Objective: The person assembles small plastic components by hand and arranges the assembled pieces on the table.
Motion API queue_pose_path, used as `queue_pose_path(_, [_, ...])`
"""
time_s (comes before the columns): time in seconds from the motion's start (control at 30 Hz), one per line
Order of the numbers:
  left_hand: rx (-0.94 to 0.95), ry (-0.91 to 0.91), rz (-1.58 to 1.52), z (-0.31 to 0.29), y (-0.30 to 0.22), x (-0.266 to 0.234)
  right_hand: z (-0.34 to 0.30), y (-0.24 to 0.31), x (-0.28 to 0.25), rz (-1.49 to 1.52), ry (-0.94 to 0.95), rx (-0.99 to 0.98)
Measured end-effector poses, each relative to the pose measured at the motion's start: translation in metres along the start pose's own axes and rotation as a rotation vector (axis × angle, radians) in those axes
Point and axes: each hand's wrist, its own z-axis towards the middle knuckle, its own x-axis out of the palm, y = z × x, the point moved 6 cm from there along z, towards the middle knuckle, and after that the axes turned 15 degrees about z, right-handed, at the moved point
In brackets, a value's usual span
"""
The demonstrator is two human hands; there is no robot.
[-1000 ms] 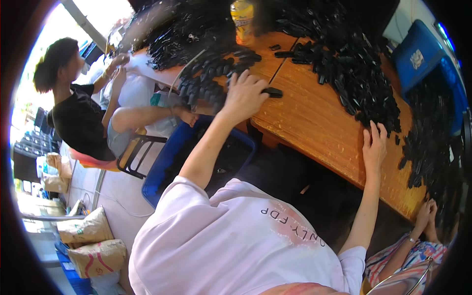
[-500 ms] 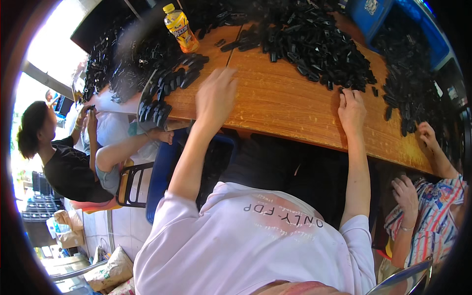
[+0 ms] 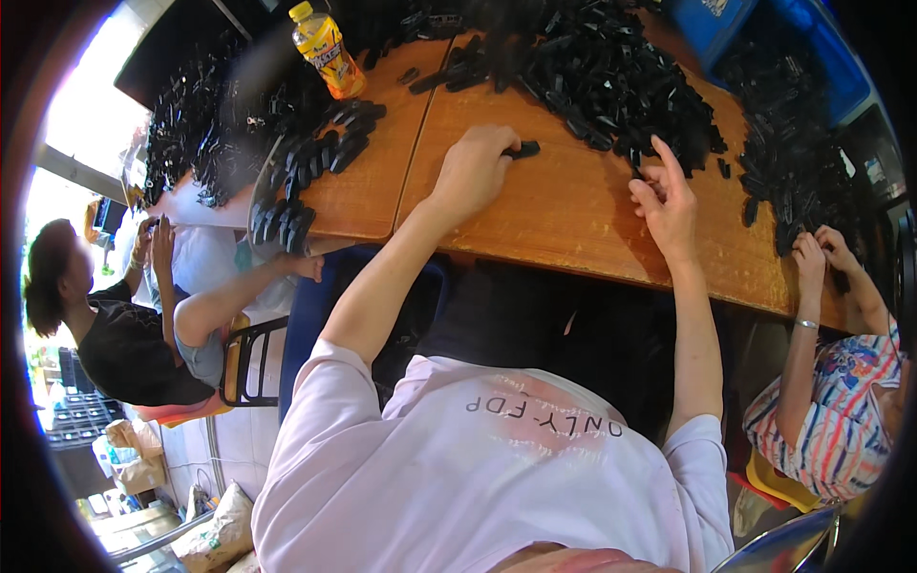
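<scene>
My left hand [image 3: 475, 172] is over the wooden table [image 3: 535, 215], its fingers closed on a small, oblong black plastic piece [image 3: 523, 150] that sticks out past the fingertips. At the near edge of a large heap of similar black pieces [image 3: 611, 76] is my right hand [image 3: 666, 201]. Its index finger points up and away while the thumb and other fingers curl together. Something dark shows by those curled fingertips, but whether it is held or part of the heap is unclear.
A yellow-capped drink bottle [image 3: 328, 53] stands left of the heap. Black pieces lie in rows [image 3: 334, 148] near the left edge. A blue bin [image 3: 841, 76] is at far right. One person [image 3: 124, 325] sits at left; another [image 3: 841, 401] handles pieces at right.
My left hand has moved right across the table, and a black piece now shows in it. My right hand has drawn back slightly, raising its index finger. The person at right has brought both hands together.
</scene>
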Motion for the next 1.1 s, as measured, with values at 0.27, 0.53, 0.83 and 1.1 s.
queue_pose_path(0.27, [-0.101, -0.057, -0.284, -0.028, -0.008, -0.015, -0.023, 0.023, 0.071, 0.028, 0.154, -0.109])
queue_pose_path(0.53, [-0.089, -0.056, -0.315, -0.032, -0.011, -0.019, -0.038, 0.02, 0.038, -0.221, 0.164, -0.238])
queue_pose_path(0.83, [-0.04, 0.064, -0.369, -0.026, -0.016, -0.012, -0.025, 0.029, 0.065, -0.312, 0.166, -0.251])
queue_pose_path(1.1, [-0.037, 0.118, -0.401, -0.031, -0.014, -0.01, -0.022, 0.037, 0.096, -0.281, 0.427, -0.349])
